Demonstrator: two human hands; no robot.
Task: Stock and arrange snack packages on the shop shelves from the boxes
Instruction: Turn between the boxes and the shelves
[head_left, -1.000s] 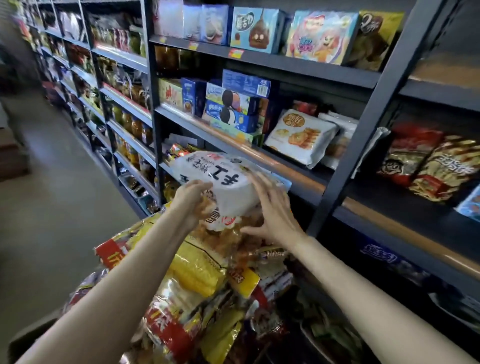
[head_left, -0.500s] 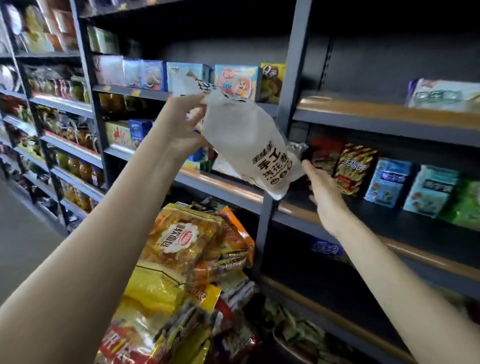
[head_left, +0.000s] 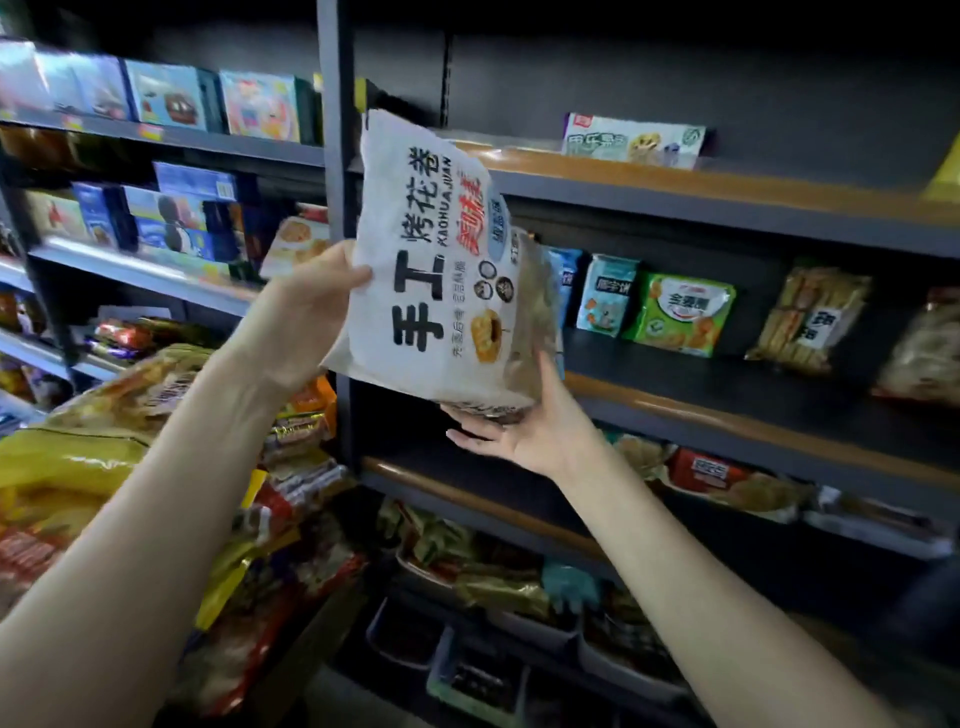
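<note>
The white snack bag (head_left: 441, 270) is up in the air in front of the shelves, tipped a little, with its front facing the person so the big words can be read. The left hand (head_left: 306, 306) grips the bag's left edge, thumb on the front. The right hand (head_left: 524, 431) is open and flat under the bottom of the bag, holding it up so it does not sag. The middle shelf (head_left: 727, 410) has a bare spot just behind the bag, next to a blue pack (head_left: 605, 296) and a green pack (head_left: 680, 314). I think the bag goes there. More snacks wait in the pile (head_left: 104, 457) on the left.
</note>
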